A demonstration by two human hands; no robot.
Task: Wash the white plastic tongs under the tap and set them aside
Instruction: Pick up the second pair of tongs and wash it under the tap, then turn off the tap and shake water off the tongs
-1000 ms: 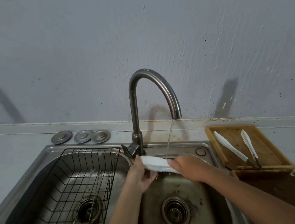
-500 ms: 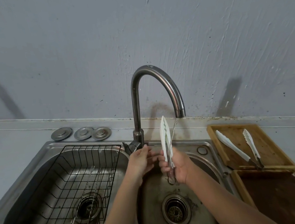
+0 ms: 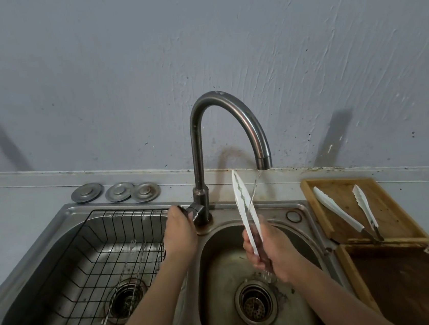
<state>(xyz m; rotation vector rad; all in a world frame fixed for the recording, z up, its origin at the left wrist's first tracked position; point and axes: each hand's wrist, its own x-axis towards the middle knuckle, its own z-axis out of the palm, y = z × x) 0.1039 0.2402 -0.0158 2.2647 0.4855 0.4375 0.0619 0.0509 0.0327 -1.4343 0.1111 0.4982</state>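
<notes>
My right hand (image 3: 273, 254) grips the white plastic tongs (image 3: 242, 204) by their lower end and holds them upright over the right sink basin (image 3: 221, 281). Their tips point up, just left of the tap's spout (image 3: 259, 141). A thin stream of water (image 3: 255, 184) falls from the spout across the tongs and onto my hand. My left hand (image 3: 179, 230) rests closed on the tap's lever (image 3: 191, 213) at the base of the tap.
A wooden tray (image 3: 407, 223) on the right counter holds two more white tongs (image 3: 338, 211) (image 3: 365, 208). A darker wooden tray (image 3: 419, 278) lies in front of it. The left basin holds a black wire rack (image 3: 63, 299) with utensils. Three metal sink plugs (image 3: 116, 192) lie behind it.
The tongs went from lying flat across both hands to standing upright in my right hand. My left hand let go of them and moved up-left onto the tap lever.
</notes>
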